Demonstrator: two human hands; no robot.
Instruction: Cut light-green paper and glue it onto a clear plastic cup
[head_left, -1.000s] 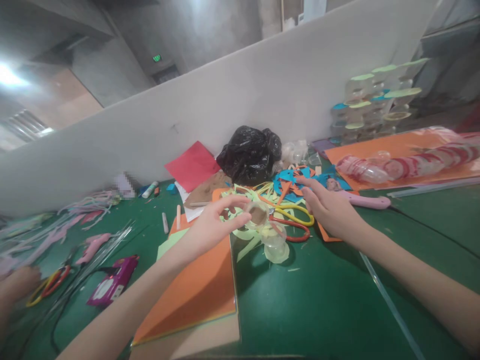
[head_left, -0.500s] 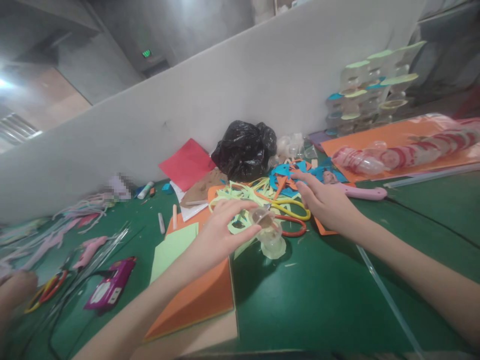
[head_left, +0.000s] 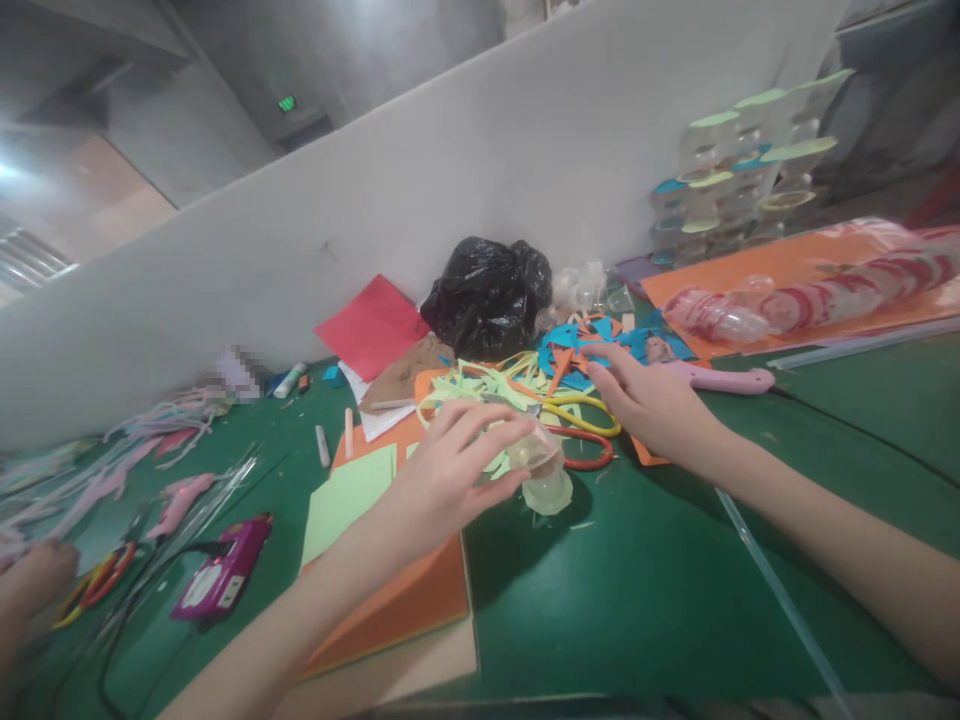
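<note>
My left hand has its thumb and fingers round the upper part of a small clear plastic piece made of joined cups. It stands tilted on the green table, a pale green rim at its base. My right hand is open, fingers stretched over blue and orange paper scraps. Scissors with a yellow and a red handle lie between my hands, their blades partly covered by pale green paper strips. A pink tool with a cord lies just beyond my right hand.
Orange and green paper sheets lie under my left forearm. A black plastic bag sits against the wall. Red-striped joined bottles and stacked clear cups are at right. Another person's hand shows at left, near a purple box.
My left hand has moved slightly right, and its fingers have closed further over the plastic cup piece. My right hand has barely moved.
</note>
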